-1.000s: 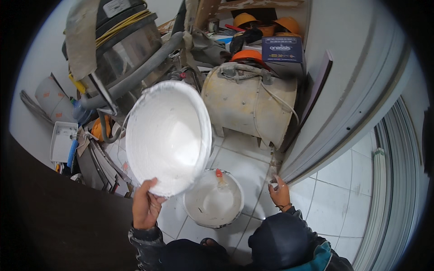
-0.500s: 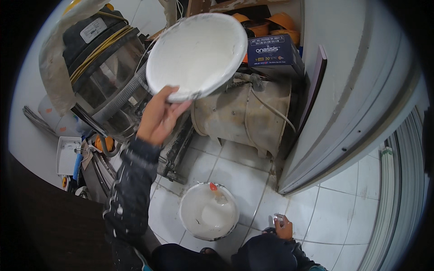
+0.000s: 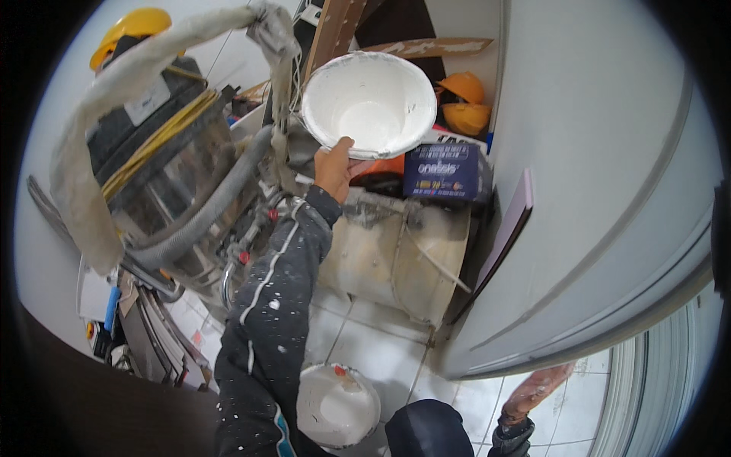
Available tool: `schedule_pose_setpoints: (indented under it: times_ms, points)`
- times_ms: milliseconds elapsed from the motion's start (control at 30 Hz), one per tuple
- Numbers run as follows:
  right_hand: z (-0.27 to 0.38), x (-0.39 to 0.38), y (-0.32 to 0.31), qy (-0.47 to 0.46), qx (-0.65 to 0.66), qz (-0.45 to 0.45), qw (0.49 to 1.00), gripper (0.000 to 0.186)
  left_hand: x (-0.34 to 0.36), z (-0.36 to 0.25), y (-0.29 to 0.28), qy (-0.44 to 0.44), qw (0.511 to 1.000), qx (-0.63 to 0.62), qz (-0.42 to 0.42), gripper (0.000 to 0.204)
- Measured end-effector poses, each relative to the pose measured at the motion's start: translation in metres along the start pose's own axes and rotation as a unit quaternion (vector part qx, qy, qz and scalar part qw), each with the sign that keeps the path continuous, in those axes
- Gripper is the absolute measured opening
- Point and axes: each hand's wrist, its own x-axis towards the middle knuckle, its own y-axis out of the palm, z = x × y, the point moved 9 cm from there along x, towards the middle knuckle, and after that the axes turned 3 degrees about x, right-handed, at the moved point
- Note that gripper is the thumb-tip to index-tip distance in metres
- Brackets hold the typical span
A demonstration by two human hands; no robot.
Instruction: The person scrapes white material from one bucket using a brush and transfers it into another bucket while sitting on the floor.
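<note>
My left hand grips the near rim of a round white bucket and holds it out at arm's length, mouth tilted toward me. Its inside looks white and smeared, with dark marks along the rim. My sleeve is dark and spattered with white. On the floor below stands a second white bucket, holding a pale mix and something with a red end. At the lower right, my right hand is open with its fingers stretched out, beside the edge of the pale door panel.
A large vacuum cleaner with a grey hose stands left. Beneath the raised bucket lies a dusty metal drum. A dark blue box and orange helmets sit behind. A pale panel stands right.
My left arm has stretched further forward; the held bucket has tipped, showing its inside more. My right hand has moved right and its fingers have straightened. The view has shifted.
</note>
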Motion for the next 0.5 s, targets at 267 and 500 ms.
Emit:
schedule_pose_setpoints:
  times_ms: [267,500]
  points:
    - [-0.029,-0.009,-0.003,0.082,-0.073,-0.16,0.981,0.059,0.112,0.017,0.118,-0.048,0.995,0.022,0.079,0.048]
    - [-0.036,-0.023,0.006,0.08,-0.027,-0.128,0.988,0.057,0.164,0.112,0.193,-0.13,0.986,-0.034,0.095,0.045]
